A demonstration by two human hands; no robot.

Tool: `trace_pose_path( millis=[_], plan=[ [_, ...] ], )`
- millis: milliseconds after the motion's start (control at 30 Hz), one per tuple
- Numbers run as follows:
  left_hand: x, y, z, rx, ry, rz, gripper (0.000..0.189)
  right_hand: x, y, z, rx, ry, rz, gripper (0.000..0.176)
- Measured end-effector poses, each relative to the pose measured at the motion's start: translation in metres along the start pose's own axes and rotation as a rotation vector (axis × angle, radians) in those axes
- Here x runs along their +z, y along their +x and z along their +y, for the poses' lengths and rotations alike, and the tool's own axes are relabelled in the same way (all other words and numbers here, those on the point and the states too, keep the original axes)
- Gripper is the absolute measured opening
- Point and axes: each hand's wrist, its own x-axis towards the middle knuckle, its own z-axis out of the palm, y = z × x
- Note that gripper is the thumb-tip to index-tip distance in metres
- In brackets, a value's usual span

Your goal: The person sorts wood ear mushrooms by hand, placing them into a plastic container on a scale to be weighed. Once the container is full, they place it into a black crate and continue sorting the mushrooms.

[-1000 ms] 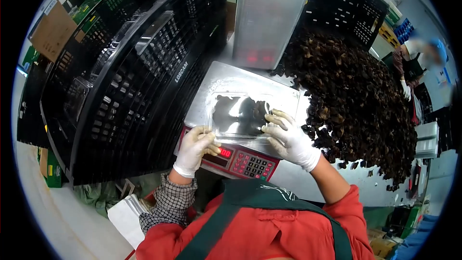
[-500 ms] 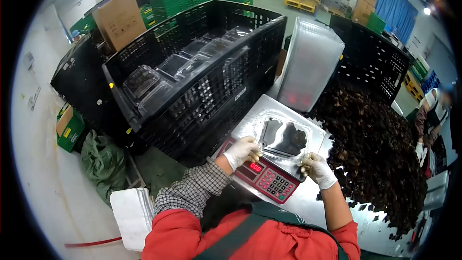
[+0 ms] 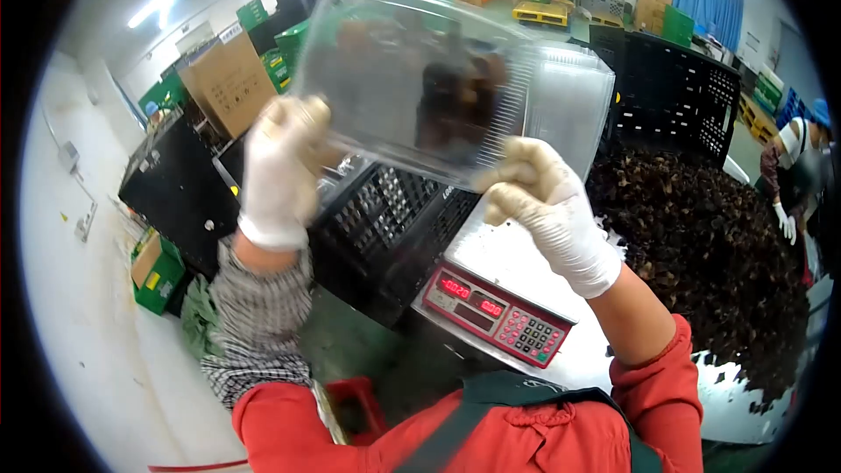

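One clear clamshell (image 3: 385, 61) of dark fungus (image 3: 457, 95)

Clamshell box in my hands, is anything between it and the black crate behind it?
Nothing visible does. The left hand and right hand hold the clear clamshell box by its lower edge, above the scale; the black crate sits behind and below, though the box hides much of its top.

Scale: steel-topped weighing scale with red keypad panel (image 3: 495, 308); red digits lit
Left of it: black slotted plastic crate (image 3: 394, 228)
Right: heap of dark brown dried fungus (image 3: 701, 245)
Behind: stack of clear plastic trays (image 3: 574, 114); brown cardboard box (image 3: 229, 83)
Far right: white-gloved co-worker (image 3: 793, 175)
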Motion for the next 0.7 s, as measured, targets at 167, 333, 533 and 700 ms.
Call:
trace_pose_path(
  millis=[167, 333, 533, 700],
  plan=[
    [-0.087, 0.115, 0.031, 0.098, 0.672, 0.149, 0.023, -0.064, -0.022, 0.021, -0.003, -0.237, 0.159, 0.047],
    [-0.219, 0.228, -0.066, 0.134, 1.344, 0.234, 0.042, -0.152, -0.119, 0.033, 0.31, -0.345, 0.726, 0.035],
    [-0.295, 0.274, -0.096, -0.001, 2.401, 0.025, 0.041, -0.221, -0.309, 0.073, 0.51, -0.599, 1.171, 0.025],
    [-0.2, 0.423, -0.147, 0.788, 1.678, -0.316, 0.047, -0.197, -0.373, 0.144, 0.665, -1.156, 0.89, 0.018]
  ],
)
